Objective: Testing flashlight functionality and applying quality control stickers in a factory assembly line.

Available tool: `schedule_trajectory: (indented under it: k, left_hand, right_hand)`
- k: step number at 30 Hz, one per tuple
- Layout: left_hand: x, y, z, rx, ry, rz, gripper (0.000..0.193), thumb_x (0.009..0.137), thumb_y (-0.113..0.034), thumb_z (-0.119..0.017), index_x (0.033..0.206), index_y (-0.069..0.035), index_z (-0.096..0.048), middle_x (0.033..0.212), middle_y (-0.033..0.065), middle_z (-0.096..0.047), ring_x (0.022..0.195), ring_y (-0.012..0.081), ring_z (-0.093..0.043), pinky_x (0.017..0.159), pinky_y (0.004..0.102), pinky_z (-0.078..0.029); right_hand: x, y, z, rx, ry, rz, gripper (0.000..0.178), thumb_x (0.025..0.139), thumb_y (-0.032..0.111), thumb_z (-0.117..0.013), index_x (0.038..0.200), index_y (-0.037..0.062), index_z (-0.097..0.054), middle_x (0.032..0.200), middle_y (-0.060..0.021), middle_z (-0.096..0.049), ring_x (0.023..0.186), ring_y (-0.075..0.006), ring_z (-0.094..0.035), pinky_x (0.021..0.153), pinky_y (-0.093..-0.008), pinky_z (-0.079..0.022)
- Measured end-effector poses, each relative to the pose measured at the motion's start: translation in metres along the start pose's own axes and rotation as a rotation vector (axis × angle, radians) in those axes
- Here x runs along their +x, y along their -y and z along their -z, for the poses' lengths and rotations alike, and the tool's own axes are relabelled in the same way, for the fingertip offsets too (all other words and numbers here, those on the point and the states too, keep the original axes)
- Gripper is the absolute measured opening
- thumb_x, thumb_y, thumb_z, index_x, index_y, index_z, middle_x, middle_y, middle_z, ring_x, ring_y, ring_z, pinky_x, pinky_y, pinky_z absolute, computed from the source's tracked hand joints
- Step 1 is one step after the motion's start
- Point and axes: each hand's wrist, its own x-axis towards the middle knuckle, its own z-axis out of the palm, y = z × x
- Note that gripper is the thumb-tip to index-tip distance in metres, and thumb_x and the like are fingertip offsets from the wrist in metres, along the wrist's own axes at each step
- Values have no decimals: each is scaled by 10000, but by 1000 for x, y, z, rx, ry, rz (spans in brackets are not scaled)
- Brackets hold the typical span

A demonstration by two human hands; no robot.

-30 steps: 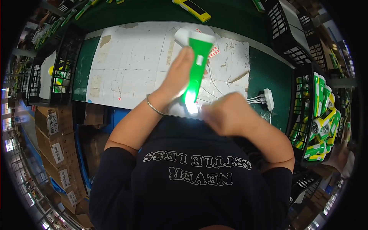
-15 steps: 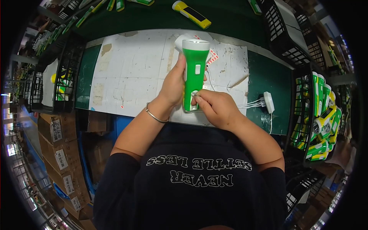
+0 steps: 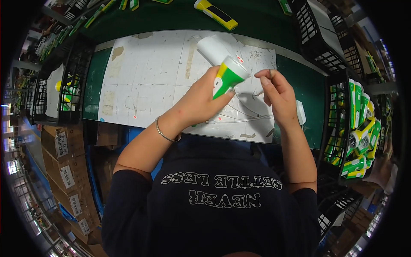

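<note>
A green, yellow and white flashlight (image 3: 230,78) sits in my left hand (image 3: 199,102), tilted with its white head toward the upper right. My left fingers and thumb wrap round its body and hide most of it. To the right of the flashlight head, my right hand (image 3: 280,96) is raised off it, with loosely bent fingers a little apart and nothing visible in them. Thin white cables (image 3: 246,120) lie on the worktop below both hands. Behind the flashlight lies a curled white sheet or roll (image 3: 212,49), with small red marks next to it.
White, taped boarding (image 3: 141,77) covers the green table. A white charger block (image 3: 301,113) is partly behind my right wrist. A black basket (image 3: 336,141) of flashlights stands right, another basket (image 3: 38,98) left. A yellow flashlight (image 3: 216,15) lies at the far side. Cardboard boxes (image 3: 64,167) stand lower left.
My right hand has left the flashlight's lower end and moved right and up. My left hand has turned the flashlight from upright to tilted, showing its yellow side.
</note>
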Motion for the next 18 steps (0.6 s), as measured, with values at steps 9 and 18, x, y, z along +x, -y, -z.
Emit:
schedule_trajectory:
  k: [9, 18]
  left_hand:
    - [-13, -15, 41, 652, 245, -35, 426, 679, -110, -629, 1089, -51, -529, 994, 121, -599, 885, 286, -597, 756, 342, -493]
    - [-20, -5, 63, 562, 279, -20, 410, 687, -112, -650, 1071, -25, -533, 938, 160, -603, 836, 327, -598, 757, 364, -486]
  right_hand:
    - [0, -16, 4, 79, 136, -67, 537, 760, 173, -710, 1200, -23, -475, 859, -33, -579, 731, -55, -485, 649, -195, -387]
    - [9, -11, 5, 211, 181, -120, 573, 758, 122, -696, 1249, -33, -446, 1022, -91, -595, 905, -102, -547, 792, -215, -424]
